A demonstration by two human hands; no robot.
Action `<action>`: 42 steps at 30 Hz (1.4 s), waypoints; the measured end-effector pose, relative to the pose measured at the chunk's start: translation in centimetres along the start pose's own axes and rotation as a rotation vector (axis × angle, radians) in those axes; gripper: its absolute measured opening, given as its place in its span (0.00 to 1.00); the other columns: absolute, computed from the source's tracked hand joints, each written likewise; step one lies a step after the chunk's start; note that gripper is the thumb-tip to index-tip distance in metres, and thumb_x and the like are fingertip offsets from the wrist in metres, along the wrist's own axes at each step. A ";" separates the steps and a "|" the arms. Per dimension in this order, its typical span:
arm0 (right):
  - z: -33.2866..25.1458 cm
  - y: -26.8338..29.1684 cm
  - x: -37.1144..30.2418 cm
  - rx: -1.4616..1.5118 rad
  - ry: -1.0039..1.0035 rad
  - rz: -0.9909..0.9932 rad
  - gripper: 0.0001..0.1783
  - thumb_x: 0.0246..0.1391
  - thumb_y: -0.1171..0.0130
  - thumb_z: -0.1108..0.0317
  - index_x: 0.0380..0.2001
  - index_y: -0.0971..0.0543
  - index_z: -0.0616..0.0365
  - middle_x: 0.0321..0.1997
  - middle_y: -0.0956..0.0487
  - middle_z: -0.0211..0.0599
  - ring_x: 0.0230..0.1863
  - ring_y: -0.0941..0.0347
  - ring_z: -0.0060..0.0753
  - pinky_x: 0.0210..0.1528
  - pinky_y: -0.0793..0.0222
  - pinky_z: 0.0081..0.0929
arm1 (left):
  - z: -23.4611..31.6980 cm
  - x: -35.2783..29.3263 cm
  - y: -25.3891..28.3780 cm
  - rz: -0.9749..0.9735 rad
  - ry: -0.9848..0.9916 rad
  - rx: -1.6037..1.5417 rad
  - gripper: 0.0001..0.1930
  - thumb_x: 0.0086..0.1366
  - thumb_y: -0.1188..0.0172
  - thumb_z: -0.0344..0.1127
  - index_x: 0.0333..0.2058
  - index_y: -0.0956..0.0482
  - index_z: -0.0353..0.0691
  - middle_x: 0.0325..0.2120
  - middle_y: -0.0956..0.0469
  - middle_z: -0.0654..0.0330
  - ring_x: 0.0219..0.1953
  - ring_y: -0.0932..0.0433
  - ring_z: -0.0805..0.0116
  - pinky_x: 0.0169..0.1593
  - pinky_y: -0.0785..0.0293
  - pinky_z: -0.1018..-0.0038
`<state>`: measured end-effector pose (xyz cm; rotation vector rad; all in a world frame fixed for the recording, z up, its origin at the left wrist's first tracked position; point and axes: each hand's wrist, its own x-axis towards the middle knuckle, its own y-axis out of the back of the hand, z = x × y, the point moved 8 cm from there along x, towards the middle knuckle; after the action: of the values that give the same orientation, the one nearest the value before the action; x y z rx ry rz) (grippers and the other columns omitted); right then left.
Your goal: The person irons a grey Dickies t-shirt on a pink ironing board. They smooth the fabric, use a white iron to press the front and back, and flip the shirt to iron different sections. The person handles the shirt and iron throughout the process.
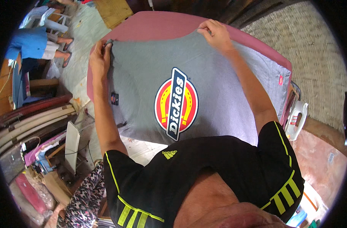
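A grey T-shirt (135, 76) lies spread over a dark pink padded board (158, 26). On its front is a large printed emblem (176, 104) in red, yellow, white and navy. My left hand (100, 55) pinches the shirt's far left corner, where the cloth bunches up a little. At the far edge, on the right, my right hand (216, 35) grips the cloth between thumb and fingers. Small tags show near the left edge and at the right end of the shirt. The near edge hangs close to my body.
A white iron (296, 119) stands at the board's right end. Rolled materials (32, 121) and a white panel (72, 146) crowd the left side. A person in blue (30, 43) is at the far left, and patterned cloth (84, 197) shows near my left. A woven wall (306, 45) rises at right.
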<state>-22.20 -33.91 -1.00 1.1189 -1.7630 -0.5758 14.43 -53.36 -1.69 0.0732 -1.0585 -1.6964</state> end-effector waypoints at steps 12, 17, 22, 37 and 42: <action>1.1 2.2 -0.7 0.401 -0.155 -0.127 0.15 0.58 0.37 0.58 0.42 0.18 0.56 0.42 0.19 0.39 0.48 0.23 0.45 0.52 0.27 0.39 | 28.8 -7.0 -16.5 -0.446 -0.584 -0.034 0.26 0.67 0.39 0.50 0.57 0.25 0.39 0.63 0.30 0.53 0.65 0.34 0.47 0.65 0.42 0.49; 5.6 16.5 -8.3 -0.174 -0.085 0.118 0.15 0.62 0.41 0.63 0.50 0.19 0.55 0.53 0.20 0.42 0.56 0.24 0.45 0.60 0.28 0.38 | 28.6 -9.5 -20.1 -0.418 -0.580 0.289 0.39 0.68 0.48 0.62 0.68 0.38 0.42 0.72 0.44 0.54 0.73 0.47 0.45 0.70 0.52 0.44; 16.6 26.9 -20.7 -0.470 -0.322 0.010 0.17 0.59 0.43 0.62 0.48 0.20 0.59 0.52 0.21 0.49 0.55 0.25 0.51 0.58 0.31 0.45 | 29.1 -9.5 -20.3 -0.429 -0.594 0.301 0.40 0.67 0.47 0.62 0.69 0.40 0.43 0.72 0.45 0.55 0.74 0.49 0.45 0.70 0.52 0.43; 28.6 26.9 -22.6 -0.238 -0.421 0.072 0.09 0.50 0.41 0.64 0.30 0.17 0.56 0.31 0.16 0.47 0.35 0.19 0.50 0.39 0.25 0.43 | 43.9 -14.4 -26.1 -0.485 -0.905 -0.059 0.31 0.67 0.42 0.49 0.64 0.32 0.39 0.68 0.37 0.54 0.70 0.42 0.48 0.67 0.48 0.47; 24.2 28.5 -22.7 -0.368 -0.451 0.095 0.11 0.51 0.41 0.62 0.33 0.17 0.55 0.40 0.17 0.51 0.43 0.20 0.55 0.46 0.26 0.48 | 55.0 -17.4 -37.6 -0.438 -1.017 -0.146 0.28 0.66 0.41 0.44 0.62 0.31 0.40 0.64 0.33 0.51 0.67 0.37 0.49 0.66 0.43 0.49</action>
<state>-52.89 -2.71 -0.49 0.6776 -1.9663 -1.1080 -35.17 -5.56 -1.37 -0.7790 -1.7247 -2.2592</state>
